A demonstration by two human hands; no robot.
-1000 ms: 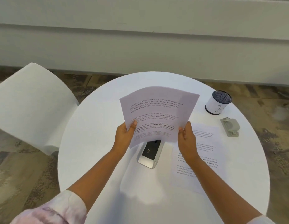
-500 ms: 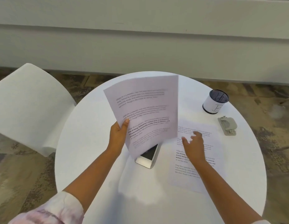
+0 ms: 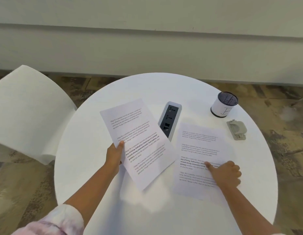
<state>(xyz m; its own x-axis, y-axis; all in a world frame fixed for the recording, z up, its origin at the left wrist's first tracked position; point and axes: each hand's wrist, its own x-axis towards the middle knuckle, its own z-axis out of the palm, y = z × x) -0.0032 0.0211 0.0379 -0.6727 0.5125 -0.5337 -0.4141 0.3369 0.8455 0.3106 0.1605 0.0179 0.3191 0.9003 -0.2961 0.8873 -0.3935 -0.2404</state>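
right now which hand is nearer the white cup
Right. The right hand presses the flat sheet just nearside of the white cup; the left hand holds a second sheet far to its left.
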